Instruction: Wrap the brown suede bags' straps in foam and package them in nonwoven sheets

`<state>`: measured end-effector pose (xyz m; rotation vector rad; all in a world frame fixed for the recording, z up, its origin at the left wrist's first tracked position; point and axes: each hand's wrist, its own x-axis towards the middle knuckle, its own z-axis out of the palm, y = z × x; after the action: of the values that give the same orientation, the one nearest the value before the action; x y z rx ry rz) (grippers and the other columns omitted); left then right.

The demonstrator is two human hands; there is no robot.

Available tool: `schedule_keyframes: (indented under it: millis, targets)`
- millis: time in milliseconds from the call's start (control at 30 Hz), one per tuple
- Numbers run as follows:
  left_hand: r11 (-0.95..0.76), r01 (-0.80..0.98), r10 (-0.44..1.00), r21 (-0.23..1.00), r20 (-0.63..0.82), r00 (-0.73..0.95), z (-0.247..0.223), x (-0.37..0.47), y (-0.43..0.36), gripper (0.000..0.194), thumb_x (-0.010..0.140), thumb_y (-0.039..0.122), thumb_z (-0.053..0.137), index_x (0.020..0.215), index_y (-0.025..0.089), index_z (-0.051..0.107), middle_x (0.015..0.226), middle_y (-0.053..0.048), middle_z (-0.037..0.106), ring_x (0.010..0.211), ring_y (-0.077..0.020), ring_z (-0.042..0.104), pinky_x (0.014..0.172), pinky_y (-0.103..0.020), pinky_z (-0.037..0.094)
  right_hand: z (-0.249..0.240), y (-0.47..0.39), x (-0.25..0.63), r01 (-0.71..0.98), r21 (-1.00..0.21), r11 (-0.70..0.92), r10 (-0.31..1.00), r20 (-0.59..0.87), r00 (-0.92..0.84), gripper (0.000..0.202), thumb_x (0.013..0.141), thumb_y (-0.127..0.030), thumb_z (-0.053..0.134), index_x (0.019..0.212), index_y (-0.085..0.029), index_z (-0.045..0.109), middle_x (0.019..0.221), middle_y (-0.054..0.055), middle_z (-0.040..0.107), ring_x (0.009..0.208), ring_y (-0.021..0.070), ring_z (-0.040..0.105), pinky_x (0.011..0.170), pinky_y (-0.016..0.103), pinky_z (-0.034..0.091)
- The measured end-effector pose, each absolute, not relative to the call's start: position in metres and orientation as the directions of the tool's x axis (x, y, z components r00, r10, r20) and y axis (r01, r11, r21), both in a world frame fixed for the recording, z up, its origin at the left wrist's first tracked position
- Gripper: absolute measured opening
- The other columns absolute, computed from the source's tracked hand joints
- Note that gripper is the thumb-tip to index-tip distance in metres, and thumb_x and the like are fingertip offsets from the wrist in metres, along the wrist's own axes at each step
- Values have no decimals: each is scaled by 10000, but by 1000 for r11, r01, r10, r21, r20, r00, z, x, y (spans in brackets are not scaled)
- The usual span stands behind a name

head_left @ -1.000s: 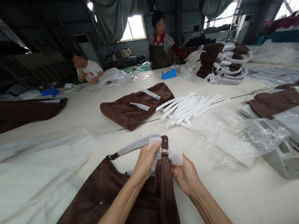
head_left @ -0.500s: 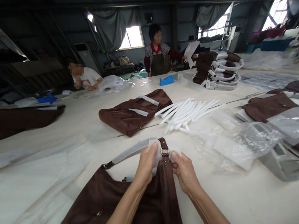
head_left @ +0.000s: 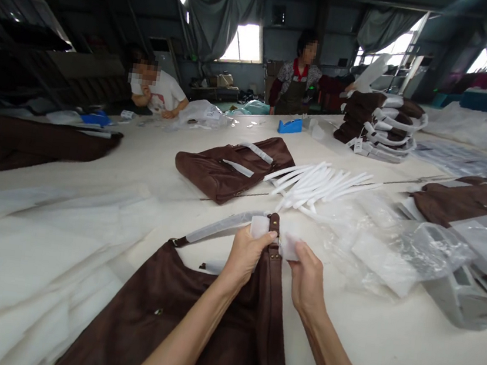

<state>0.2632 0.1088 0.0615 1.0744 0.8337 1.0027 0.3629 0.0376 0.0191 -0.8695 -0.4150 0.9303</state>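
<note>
A dark brown handbag (head_left: 133, 317) lies in front of me on the table. Its shoulder strap (head_left: 220, 227) is wrapped in a pale translucent cover. At the strap's right end, a piece of white tissue paper (head_left: 289, 246) passes behind the leather tab and ring and sticks out on both sides. My left hand (head_left: 246, 251) grips the strap end, its thumb across the ring, which is mostly covered. With closed fingers, my right hand (head_left: 307, 273) pinches the paper's right end.
Another brown handbag (head_left: 236, 167) lies ahead, beside a heap of white foam tubes (head_left: 314, 185). Clear plastic bags (head_left: 395, 248) lie to the right. A stack of brown bags (head_left: 362, 117) and a blue tape dispenser (head_left: 290, 126) stand farther back. Two people are across the table.
My left thumb has moved right onto the ring. My right hand has shifted slightly right and down, drawing out more of the paper. The head view has levelled.
</note>
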Motion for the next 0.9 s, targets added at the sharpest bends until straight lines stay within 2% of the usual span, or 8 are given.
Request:
schedule_keyframes:
  millis: [67,133,233,300,433,633,833,900]
  targets:
    - [177,-256,943,950,-89,322,58,261,104,340,587,321,846,815,110,708,778,-49,703,685,-164,604,681,-262,483,17,39,368,-701,-671,242,890,-136,436,417,811,-563,689,917,-166,761,960,80,746,901,223,673,784,327,540]
    - [205,-269,943,941,-116,312,54,258,98,358,591,328,842,839,104,712,786,-63,710,686,-176,615,677,-276,491,13,42,369,-788,-592,171,909,-214,358,356,776,-503,740,901,-171,759,916,74,755,852,223,683,750,335,553]
    - [224,-276,945,935,-140,295,49,255,90,345,603,338,830,825,103,712,773,-69,708,676,-178,617,662,-276,490,9,47,362,-777,-614,141,908,-232,348,258,678,-337,830,859,-174,743,833,51,749,795,222,675,737,342,554]
    - [222,-272,946,937,-139,291,49,254,87,320,609,349,821,790,110,708,744,-58,698,654,-169,606,640,-267,482,11,47,354,-738,-663,124,919,-204,338,259,677,-327,826,861,-171,732,811,45,737,754,216,660,728,348,548]
    - [186,-244,952,952,-113,284,51,254,86,283,633,350,802,779,123,713,726,-38,688,636,-156,586,631,-253,467,24,44,343,-618,-774,135,919,-136,371,271,755,-426,767,874,-194,692,794,18,694,712,186,618,673,313,515]
    - [126,-178,952,976,-68,299,51,254,87,279,650,356,793,810,138,724,717,-17,672,669,-168,577,646,-248,450,32,43,338,-332,-939,85,880,-85,467,373,858,-587,603,851,-215,604,696,-27,548,650,155,492,589,274,423]
    - [78,-142,925,987,-19,380,60,242,93,307,778,448,664,723,146,676,696,-17,642,694,-177,570,669,-259,449,34,47,343,-119,-993,21,865,-41,500,490,843,-675,543,686,-216,478,638,-38,443,612,142,412,554,277,348]
    - [50,-104,918,993,-5,397,62,241,97,308,758,446,706,719,143,671,706,-15,641,693,-171,561,664,-252,437,34,51,343,-52,-999,8,843,-21,538,513,819,-690,557,641,-222,444,610,-45,407,605,141,389,562,282,339]
